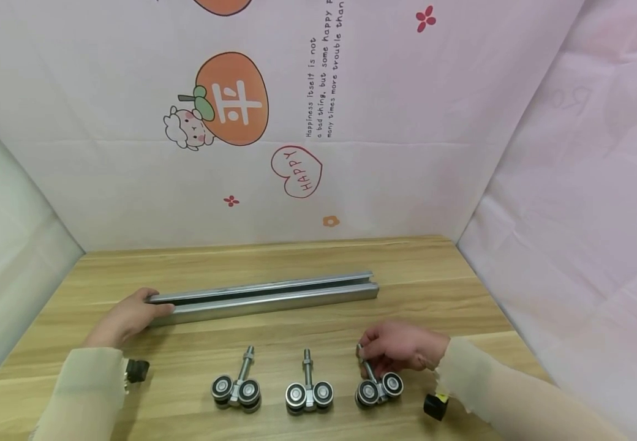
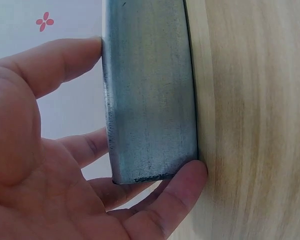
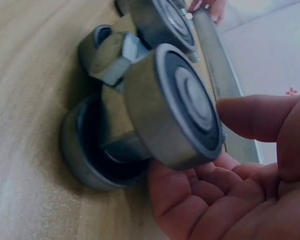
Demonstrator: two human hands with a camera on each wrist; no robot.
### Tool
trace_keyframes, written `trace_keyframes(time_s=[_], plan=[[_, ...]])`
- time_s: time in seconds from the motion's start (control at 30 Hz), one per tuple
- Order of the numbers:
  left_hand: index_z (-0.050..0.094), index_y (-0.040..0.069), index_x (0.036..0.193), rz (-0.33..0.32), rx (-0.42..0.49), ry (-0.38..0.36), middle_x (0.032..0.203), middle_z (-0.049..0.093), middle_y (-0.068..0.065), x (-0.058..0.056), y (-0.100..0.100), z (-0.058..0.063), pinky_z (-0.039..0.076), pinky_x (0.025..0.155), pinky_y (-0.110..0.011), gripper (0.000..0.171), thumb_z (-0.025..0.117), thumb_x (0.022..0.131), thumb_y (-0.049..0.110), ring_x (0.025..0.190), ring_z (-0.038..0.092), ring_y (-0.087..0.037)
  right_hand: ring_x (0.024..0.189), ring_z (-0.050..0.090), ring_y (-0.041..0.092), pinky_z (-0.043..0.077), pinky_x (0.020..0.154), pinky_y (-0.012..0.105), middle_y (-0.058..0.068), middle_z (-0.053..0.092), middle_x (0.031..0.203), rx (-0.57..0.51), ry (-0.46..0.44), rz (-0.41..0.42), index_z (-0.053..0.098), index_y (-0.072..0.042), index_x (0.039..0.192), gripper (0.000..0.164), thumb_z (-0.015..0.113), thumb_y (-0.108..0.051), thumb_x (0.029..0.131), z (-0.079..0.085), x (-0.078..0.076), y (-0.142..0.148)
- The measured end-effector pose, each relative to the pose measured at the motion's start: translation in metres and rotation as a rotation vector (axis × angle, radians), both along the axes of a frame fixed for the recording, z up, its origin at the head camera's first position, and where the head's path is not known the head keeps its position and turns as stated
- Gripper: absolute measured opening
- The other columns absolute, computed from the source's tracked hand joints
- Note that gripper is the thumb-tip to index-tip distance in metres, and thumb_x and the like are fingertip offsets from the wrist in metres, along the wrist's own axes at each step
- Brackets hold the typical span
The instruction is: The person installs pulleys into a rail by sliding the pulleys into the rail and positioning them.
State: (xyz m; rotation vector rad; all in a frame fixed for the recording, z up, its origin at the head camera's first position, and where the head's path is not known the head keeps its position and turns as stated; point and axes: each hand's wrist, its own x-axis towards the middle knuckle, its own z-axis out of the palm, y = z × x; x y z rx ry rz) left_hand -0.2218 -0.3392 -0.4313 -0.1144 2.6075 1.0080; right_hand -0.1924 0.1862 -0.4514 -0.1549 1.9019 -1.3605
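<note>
A silver C-shaped metal track [image 1: 274, 297] lies slantwise on the wooden table, its slot facing up. My left hand [image 1: 135, 315] grips its left end, thumb on the near side; in the left wrist view fingers curl beneath the cut end of the track [image 2: 150, 95]. Three trolley rollers with upright bolts stand in front of it. My right hand [image 1: 401, 346] holds the right-hand roller [image 1: 376, 389] by its bolt, near the nut. In the right wrist view its bearing wheels [image 3: 175, 105] are close up, while the bolt is mostly hidden.
The left roller [image 1: 237, 392] and the middle roller [image 1: 309, 395] stand on the wooden table [image 1: 197, 355] near its front. Printed white cloth [image 1: 384, 184] walls the table at the back and both sides.
</note>
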Motion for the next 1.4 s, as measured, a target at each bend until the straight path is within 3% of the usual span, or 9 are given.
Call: trace_keyframes(time_s=[0.2, 0.37, 0.63, 1.03, 1.4], plan=[[0.018, -0.015, 0.149, 0.004, -0.013, -0.008, 0.146, 0.022, -0.045, -0.001, 0.000, 0.000, 0.030, 0.101, -0.068, 0.093, 0.059, 0.097, 0.051, 0.131, 0.025, -0.062, 0.068, 0.064, 0.019, 0.054, 0.061, 0.028, 0.021, 0.071, 0.088, -0.003, 0.017, -0.012, 0.064, 0.006, 0.099, 0.018, 0.059, -0.011, 0.098, -0.002, -0.006, 0.001], [0.017, -0.015, 0.149, 0.004, -0.012, -0.009, 0.147, 0.021, -0.045, -0.003, 0.000, 0.002, 0.030, 0.101, -0.069, 0.095, 0.059, 0.097, 0.051, 0.131, 0.024, -0.062, 0.072, 0.067, 0.022, 0.056, 0.067, 0.034, 0.021, 0.071, 0.090, -0.042, 0.029, -0.080, 0.062, 0.008, 0.102, 0.023, 0.057, -0.014, 0.099, -0.004, -0.012, 0.003], [0.017, -0.014, 0.150, 0.013, -0.003, -0.011, 0.147, 0.019, -0.045, -0.002, 0.001, 0.004, 0.028, 0.102, -0.069, 0.097, 0.059, 0.096, 0.054, 0.132, 0.022, -0.062, 0.070, 0.065, 0.020, 0.055, 0.064, 0.030, 0.022, 0.070, 0.089, -0.077, 0.016, -0.102, 0.061, 0.009, 0.102, 0.025, 0.057, -0.015, 0.098, -0.006, -0.014, 0.002], [0.014, -0.013, 0.151, 0.022, 0.022, -0.031, 0.149, 0.016, -0.045, -0.002, 0.000, 0.002, 0.027, 0.102, -0.070, 0.098, 0.060, 0.095, 0.054, 0.133, 0.019, -0.062, 0.067, 0.064, 0.021, 0.053, 0.062, 0.032, 0.019, 0.070, 0.084, -0.076, 0.137, -0.190, 0.063, 0.008, 0.098, 0.024, 0.057, -0.015, 0.099, -0.009, -0.012, 0.000], [0.016, -0.013, 0.151, 0.020, 0.018, -0.019, 0.148, 0.018, -0.044, 0.001, 0.000, 0.001, 0.028, 0.102, -0.069, 0.097, 0.060, 0.096, 0.054, 0.133, 0.021, -0.062, 0.072, 0.065, 0.023, 0.056, 0.068, 0.038, 0.019, 0.069, 0.084, -0.096, 0.221, -0.194, 0.061, 0.013, 0.098, 0.024, 0.054, -0.009, 0.101, -0.001, -0.013, 0.002]])
